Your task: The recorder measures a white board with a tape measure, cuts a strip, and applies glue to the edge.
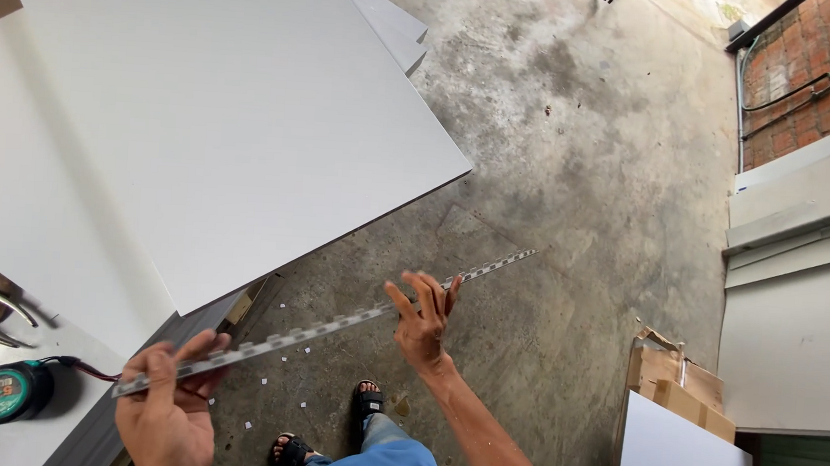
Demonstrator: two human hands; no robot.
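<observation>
While both hands hold it: I see the perforated metal strip [332,326] level over bare concrete floor [572,175].
Left hand [169,405]: fingers closed on strip's near end.
Right hand [421,322]: fingers loosely curled around strip.
Edge: white panel [220,125] corner lies just beyond.

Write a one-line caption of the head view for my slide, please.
Both hands, left hand and right hand, hold a long perforated metal strip over a concrete floor, beside white panels.
</observation>
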